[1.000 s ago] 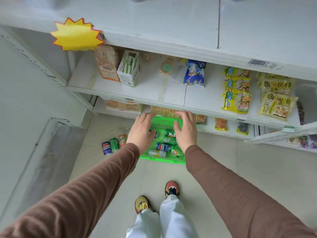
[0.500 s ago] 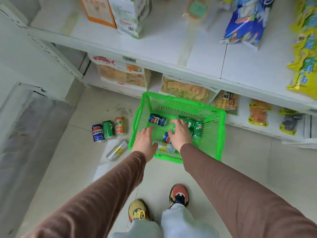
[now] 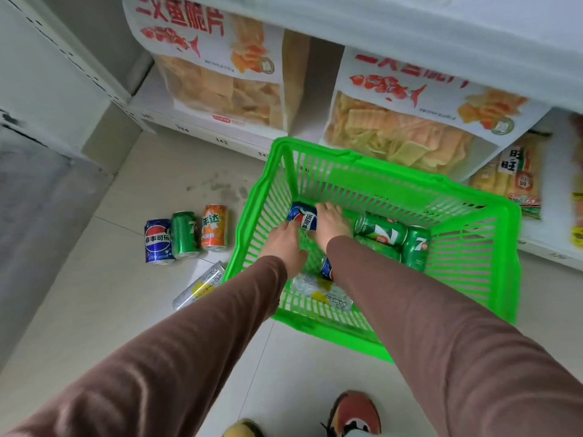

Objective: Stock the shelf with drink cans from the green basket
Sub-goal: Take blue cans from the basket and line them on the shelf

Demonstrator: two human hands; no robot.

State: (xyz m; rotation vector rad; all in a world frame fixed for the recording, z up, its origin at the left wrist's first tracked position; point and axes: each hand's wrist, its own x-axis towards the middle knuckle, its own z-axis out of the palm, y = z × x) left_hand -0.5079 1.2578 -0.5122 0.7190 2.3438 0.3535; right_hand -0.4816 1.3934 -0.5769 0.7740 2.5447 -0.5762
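Frame centre: both hands inside green slatted plastic basket (image 3: 473,253). Your right hand (image 3: 331,225) grasps blue cola can (image 3: 302,217); your left hand (image 3: 285,244) touches it, grip unclear. Lift straight up, clear basket rim, avoid green cans (image 3: 381,230) beside.

The basket (image 3: 473,263) sits on the floor (image 3: 94,310) at frame centre, before the bottom shelf (image 3: 164,115) holding snack bags (image 3: 220,74) across the top, with cans (image 3: 381,230) inside and three upright cans (image 3: 186,234) standing to its left above a lying can (image 3: 198,290).
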